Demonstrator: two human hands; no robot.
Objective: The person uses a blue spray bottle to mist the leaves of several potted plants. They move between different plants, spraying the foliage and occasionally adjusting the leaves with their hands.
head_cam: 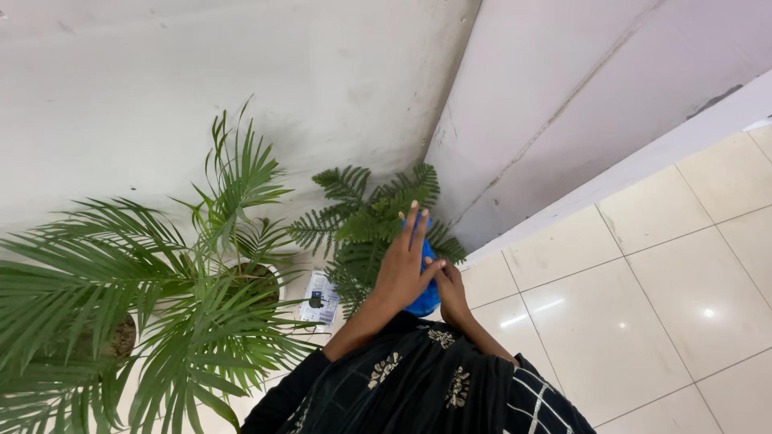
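A: What sits between the hands?

B: A blue bottle (425,299). Only slivers of it show: a bit by the fingertips up top, more under the palm. It hangs over the fern (366,225) in the corner where the two walls meet.

A: How does the left hand (404,265) hold it?

B: It lies flat over the bottle's near side, fingers stretched out straight and pointing at the wall (201,88), palm pressed to the blue. Not curled round it.

A: And the right hand (450,293)?

B: Just beside the left, touching it at the thumb, lower on the bottle. Its fingers wrap the bottle's right side, so it grips there, though most of the grip is hidden.

A: Any pots?

B: Two at the left. A white pot (259,283) with dark soil holds a small palm (233,193). Further left, a second pot (119,337) is mostly hidden by a big palm (96,273) whose fronds spread over the floor (643,289). I cannot see the fern's pot

A: Between pot and fern?

B: A printed paper packet (320,299) lying on the tiles, near the left forearm
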